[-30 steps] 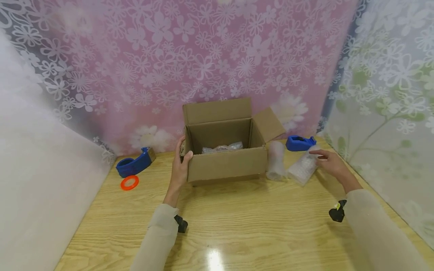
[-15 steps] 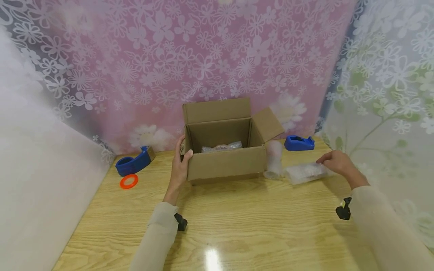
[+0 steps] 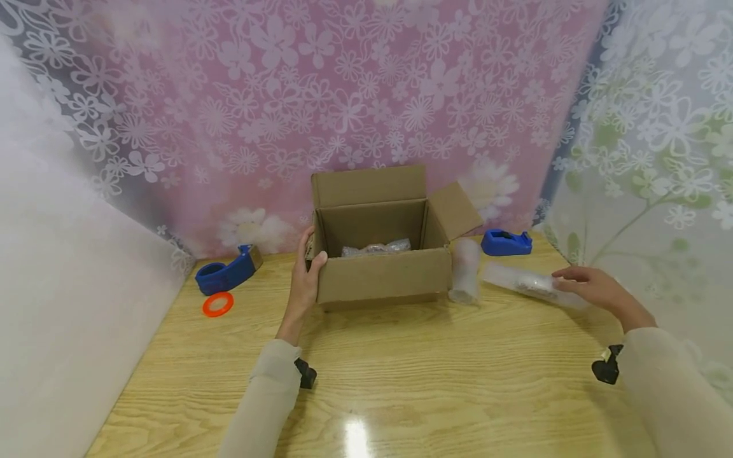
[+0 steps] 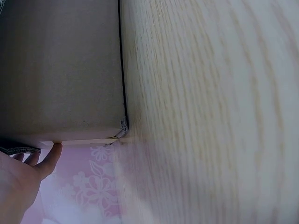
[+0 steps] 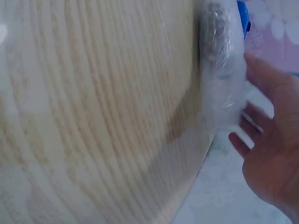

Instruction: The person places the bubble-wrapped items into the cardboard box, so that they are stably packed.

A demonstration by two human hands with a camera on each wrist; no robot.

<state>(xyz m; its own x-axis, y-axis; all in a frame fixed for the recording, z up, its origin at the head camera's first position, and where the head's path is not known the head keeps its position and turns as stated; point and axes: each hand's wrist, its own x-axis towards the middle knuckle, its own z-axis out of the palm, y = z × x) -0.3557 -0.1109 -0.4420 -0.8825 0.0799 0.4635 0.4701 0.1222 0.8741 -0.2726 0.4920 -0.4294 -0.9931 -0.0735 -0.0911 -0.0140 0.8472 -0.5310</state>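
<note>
My left hand [image 3: 305,278] grips the left side of an open cardboard box [image 3: 383,278], its thumb on the front wall and its fingers behind the side edge. A bubble-wrapped item [image 3: 375,249] lies inside the box, its lower part hidden by the front wall. On the right of the table, my right hand [image 3: 592,289] holds the right end of a long bubble-wrapped bundle [image 3: 529,283]. In the right wrist view the thumb and fingers meet the edge of this bundle [image 5: 222,70]; what it contains is unclear.
Another bubble-wrapped roll [image 3: 465,270] stands against the box's right side. A blue tape dispenser [image 3: 506,243] sits behind the bundle. At the left are a second blue tape dispenser [image 3: 229,272] and an orange ring [image 3: 218,304]. Patterned walls border the wooden table [image 3: 424,375].
My right hand has moved right and slightly nearer, turning the bubble-wrapped bundle so its right end now points toward me. The left hand and the box stay in place.
</note>
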